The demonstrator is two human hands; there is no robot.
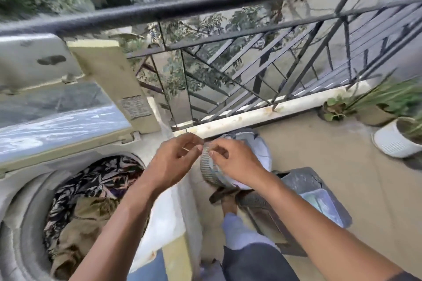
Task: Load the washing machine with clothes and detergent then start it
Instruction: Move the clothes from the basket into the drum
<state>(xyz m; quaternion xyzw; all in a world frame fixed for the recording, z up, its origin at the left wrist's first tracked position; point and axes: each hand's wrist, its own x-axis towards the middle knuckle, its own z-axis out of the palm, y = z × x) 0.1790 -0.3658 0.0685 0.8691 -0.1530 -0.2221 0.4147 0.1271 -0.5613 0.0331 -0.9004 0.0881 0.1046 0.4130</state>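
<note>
A top-loading washing machine stands at the lower left with its lid raised. Its drum holds clothes: a black-and-white patterned cloth over an olive-brown one. To the right of the drum, above the machine's right edge, my left hand and my right hand meet fingertip to fingertip. Both pinch a small pale packet, which is blurred and mostly hidden by the fingers.
A black metal railing on a pale ledge runs across the balcony ahead. On the floor below my hands are a white ribbed tub and a grey bin. Potted plants sit at the right. My sandalled foot is beside the machine.
</note>
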